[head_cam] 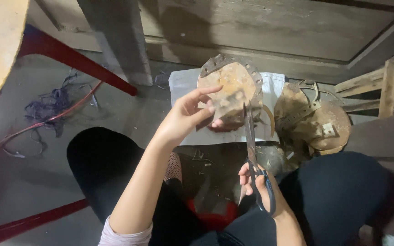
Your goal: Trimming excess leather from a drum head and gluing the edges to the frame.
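Concrete floor (33,182), wood planks at back. L hand (185,116) pinches brown leather piece (233,89) held up over white sheet (183,84). R hand (258,184) fingers through scissors (254,155) loops, blades touching piece's lower edge; more leather pieces (313,120) just right.

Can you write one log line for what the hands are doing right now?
left hand: holds brown piece | right hand: holds scissors, blades at piece | pile: on floor beside
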